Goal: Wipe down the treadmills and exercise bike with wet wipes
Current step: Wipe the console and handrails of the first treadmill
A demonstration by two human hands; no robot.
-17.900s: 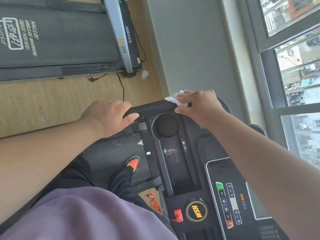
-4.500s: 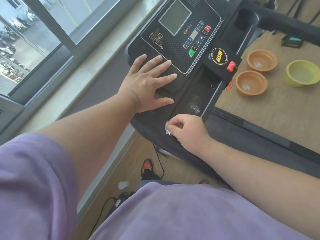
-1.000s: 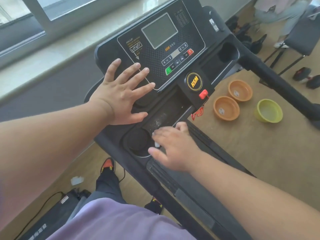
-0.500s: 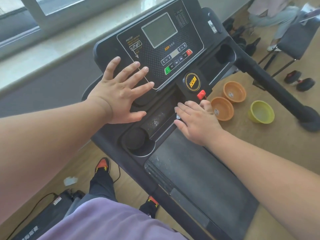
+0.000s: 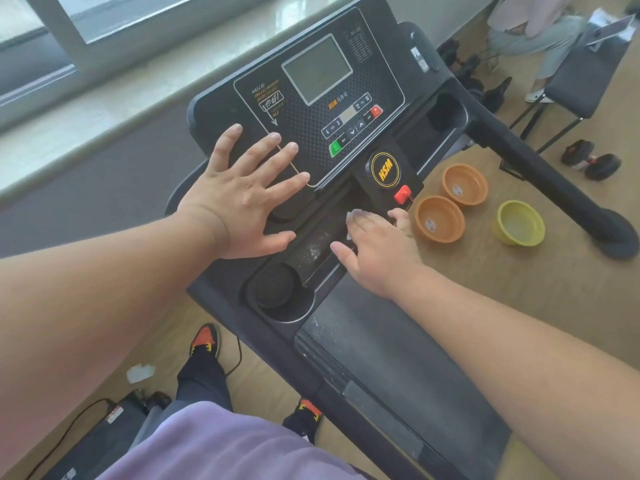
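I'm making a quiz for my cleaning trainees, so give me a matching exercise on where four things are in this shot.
Things:
1. left hand
2. wet wipe
3. green bowl
4. safety key

Places:
A. on the floor beside two orange bowls
B. under the right hand
C. flat on the treadmill console
D. below the yellow HSM badge

Pairs: 1-C, 2-B, 3-A, 4-D

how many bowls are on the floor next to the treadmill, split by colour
orange bowls: 2
yellow-green bowl: 1
total: 3
All three sit on the wooden floor beside the treadmill.
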